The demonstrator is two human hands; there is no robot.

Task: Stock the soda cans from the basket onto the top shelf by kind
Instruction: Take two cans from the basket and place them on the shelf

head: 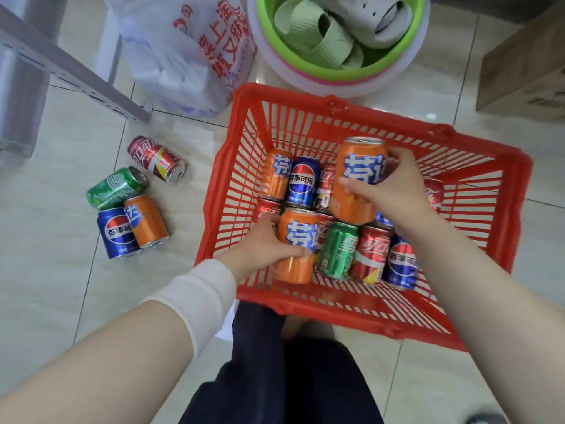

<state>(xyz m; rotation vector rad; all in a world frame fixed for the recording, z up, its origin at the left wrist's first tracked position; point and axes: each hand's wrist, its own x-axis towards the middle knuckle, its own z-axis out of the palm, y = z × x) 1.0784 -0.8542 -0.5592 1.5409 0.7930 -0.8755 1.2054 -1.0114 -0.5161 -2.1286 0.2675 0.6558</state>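
Head cam: my left hand point(263, 243) is curled round an orange can point(298, 243) lying w/ the others in the red basket point(351, 310), which sits on the floor. My right hand point(388, 185) grips a 2nd orange can point(357, 179), held above the pile. Blue, red & green cans are mixed in the basket. To its left, 4 loose cans lie on the tiles: red can point(156, 157) apart, green can point(116, 188), blue can point(117, 232) & orange floor can point(146, 220) bunched together.
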